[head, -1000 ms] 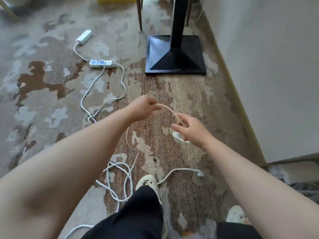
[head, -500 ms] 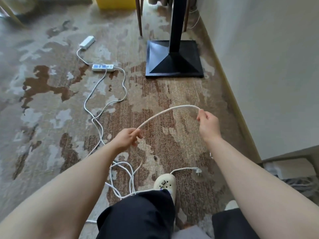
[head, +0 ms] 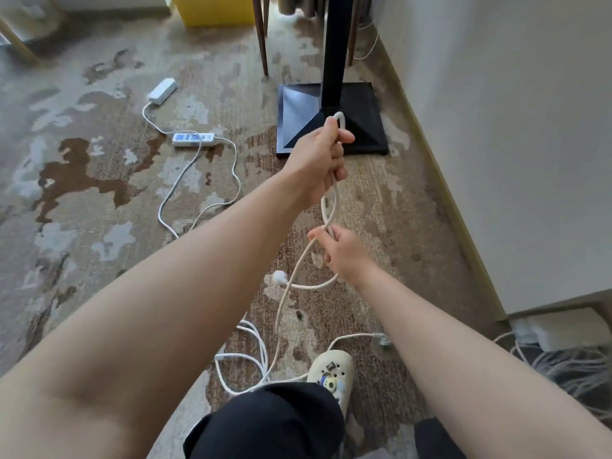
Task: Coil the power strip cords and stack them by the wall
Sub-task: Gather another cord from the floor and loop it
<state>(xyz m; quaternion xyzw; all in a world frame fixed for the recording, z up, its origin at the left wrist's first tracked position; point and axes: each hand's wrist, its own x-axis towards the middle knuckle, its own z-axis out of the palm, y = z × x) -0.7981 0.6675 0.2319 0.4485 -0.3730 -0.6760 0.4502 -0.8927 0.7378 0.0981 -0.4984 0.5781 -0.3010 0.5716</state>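
My left hand (head: 319,157) is raised and shut on a loop of a cream power cord (head: 287,293); the loop's top pokes out above my fist. Just below it my right hand (head: 342,251) pinches the same cord, which hangs down, bends around my right wrist and trails to a tangle of white cords (head: 245,356) on the carpet by my shoe. Its plug (head: 279,277) dangles near my right hand. Further off on the carpet lie a white power strip (head: 193,139) and another white power strip (head: 162,91), with loose cords between them.
A black stand with a square base (head: 332,119) stands ahead near the wall (head: 496,144) on the right. Chair legs (head: 261,34) and a yellow box (head: 217,9) are behind it. A heap of grey cables (head: 573,369) lies at the wall's corner, lower right. My shoe (head: 331,372) is below.
My hands were spread apart with the cord stretched between them. Now the left hand has risen and gripped a loop, and the right hand has come in beneath it.
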